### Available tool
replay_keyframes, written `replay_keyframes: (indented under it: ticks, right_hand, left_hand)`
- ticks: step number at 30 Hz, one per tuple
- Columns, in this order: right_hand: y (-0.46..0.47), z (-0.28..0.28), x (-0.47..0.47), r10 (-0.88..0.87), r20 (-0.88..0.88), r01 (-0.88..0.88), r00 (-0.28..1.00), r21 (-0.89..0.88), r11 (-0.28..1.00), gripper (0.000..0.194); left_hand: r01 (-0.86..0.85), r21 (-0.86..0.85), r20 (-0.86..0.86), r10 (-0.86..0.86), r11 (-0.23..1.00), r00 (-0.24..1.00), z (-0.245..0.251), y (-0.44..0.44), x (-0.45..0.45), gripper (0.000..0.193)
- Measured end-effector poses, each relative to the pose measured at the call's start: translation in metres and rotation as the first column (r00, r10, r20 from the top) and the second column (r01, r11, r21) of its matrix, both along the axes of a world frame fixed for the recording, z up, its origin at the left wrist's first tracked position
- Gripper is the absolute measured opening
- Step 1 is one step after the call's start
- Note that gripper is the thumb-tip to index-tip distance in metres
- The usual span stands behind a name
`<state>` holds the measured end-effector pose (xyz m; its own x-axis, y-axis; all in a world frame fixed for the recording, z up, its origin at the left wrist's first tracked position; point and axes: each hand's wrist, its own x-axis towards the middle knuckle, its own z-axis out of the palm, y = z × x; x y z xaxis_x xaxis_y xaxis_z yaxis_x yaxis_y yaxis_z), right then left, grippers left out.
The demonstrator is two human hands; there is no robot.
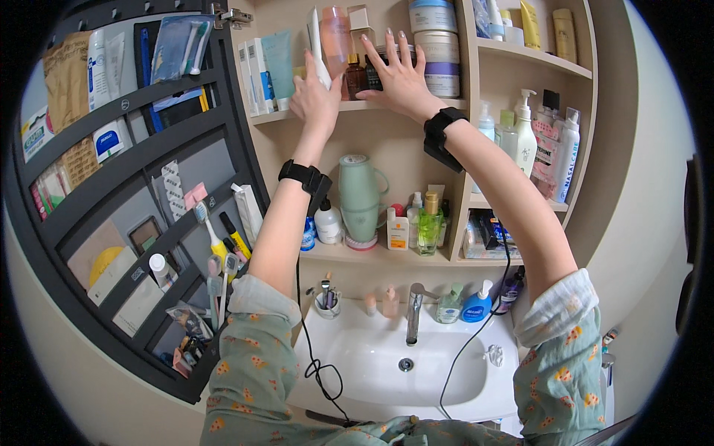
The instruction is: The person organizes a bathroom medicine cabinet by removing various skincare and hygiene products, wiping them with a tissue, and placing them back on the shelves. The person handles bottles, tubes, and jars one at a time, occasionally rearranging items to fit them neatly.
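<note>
On the upper cabinet shelf, my left hand (315, 99) grips a slim white tube (318, 47), which stands tilted with its narrow end up. A pink translucent bottle (336, 39) is just right of it, and a light-blue tube (278, 64) is to its left. My right hand (403, 78) is spread in front of a dark jar (381, 53) and holds nothing; whether its fingertips touch the jar I cannot tell. Between the hands stands a small amber bottle (356, 77). Stacked white tubs (437, 67) rise right of my right hand.
An open cabinet door (131, 120) with filled racks is at the left. Stacked green mugs (358, 195) and a green bottle (429, 226) occupy the lower shelf. Pump bottles (525, 134) fill the right compartment. Below are a white sink (357, 362), a faucet (413, 312) and hanging black cables (304, 323).
</note>
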<state>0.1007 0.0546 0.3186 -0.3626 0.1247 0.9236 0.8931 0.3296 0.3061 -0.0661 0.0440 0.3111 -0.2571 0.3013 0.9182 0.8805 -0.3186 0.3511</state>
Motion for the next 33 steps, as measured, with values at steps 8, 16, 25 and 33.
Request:
replay_keyframes:
  ticks: [8,16,25,33]
  right_hand:
    - [0.001,-0.004,0.005,0.050,0.001,-0.050,0.999,0.134,0.990,0.085]
    - [0.003,-0.007,0.006,-0.010,0.001,0.010,1.000,0.208,0.978,0.086]
    - [-0.003,-0.009,-0.011,-0.002,-0.145,0.032,0.989,0.204,0.978,0.098]
    - [0.001,-0.010,-0.024,-0.008,-0.229,0.044,0.973,0.154,0.987,0.117]
  left_hand:
    - [0.116,0.188,0.194,-0.153,0.975,0.969,-0.025,-0.054,0.001,0.077]
    - [0.343,0.157,0.298,-0.375,0.926,0.878,-0.120,-0.135,0.016,0.057]
    - [0.422,0.066,0.262,-0.424,0.904,0.867,-0.124,-0.131,0.016,0.039]
    - [0.569,0.063,0.291,-0.561,0.820,0.775,-0.148,-0.166,0.035,0.036]
